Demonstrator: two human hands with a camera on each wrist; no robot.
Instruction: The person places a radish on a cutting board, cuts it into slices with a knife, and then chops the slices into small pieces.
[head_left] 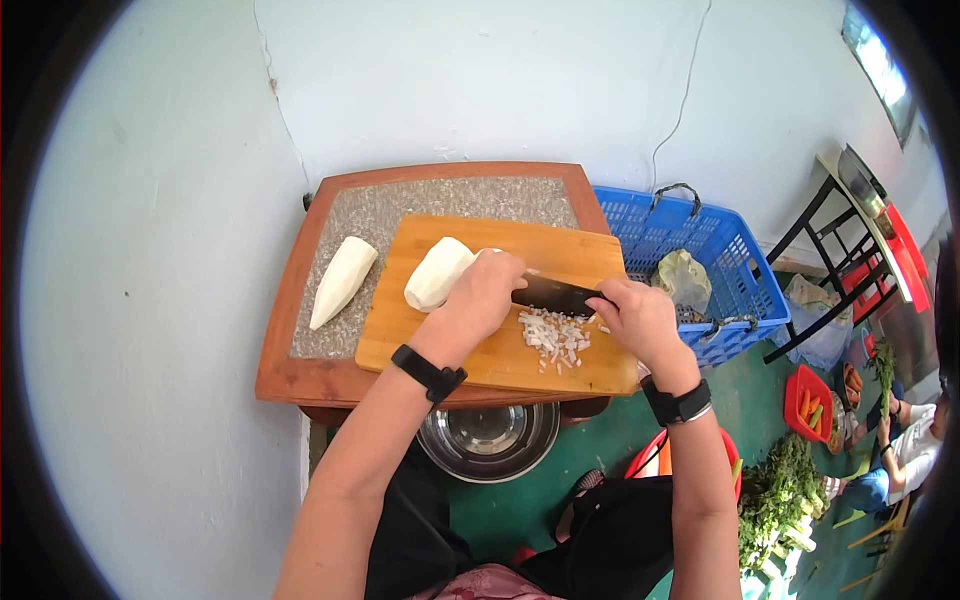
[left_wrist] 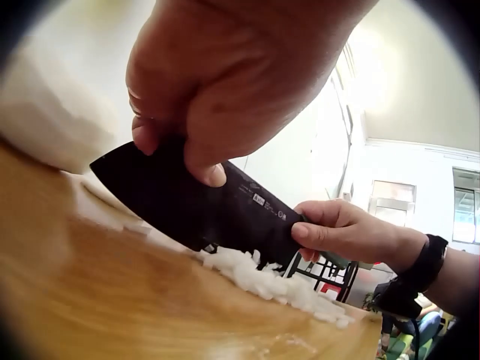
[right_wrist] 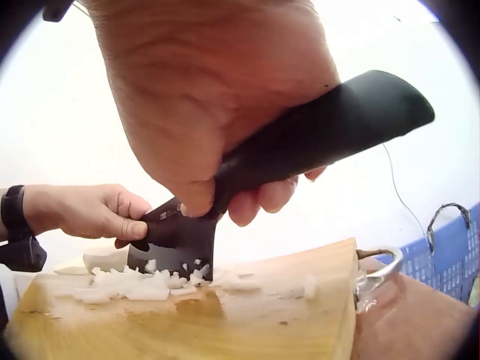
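Note:
A black knife (head_left: 556, 296) stands with its edge down on the wooden cutting board (head_left: 480, 365). My right hand (head_left: 645, 322) grips its handle, fingers curled round it in the right wrist view. With thumb and fingers my left hand (head_left: 478, 305) pinches the blade (left_wrist: 187, 195) near its front end. Chopped white bits (head_left: 555, 338) lie beside the blade, some stuck to it in the right wrist view. A peeled white piece (head_left: 438, 275) rests on the board left of my left hand. Another long peeled root (head_left: 343, 281) lies on the table left of the board.
The board sits on a wood-edged table (head_left: 285, 370). Right of it stands a blue basket (head_left: 735, 265) with a bag inside. Below are a metal bowl (head_left: 488, 440) and a red basin (head_left: 728, 450). Leafy vegetables (head_left: 785, 490) and a seated person (head_left: 915, 440) are at the far right.

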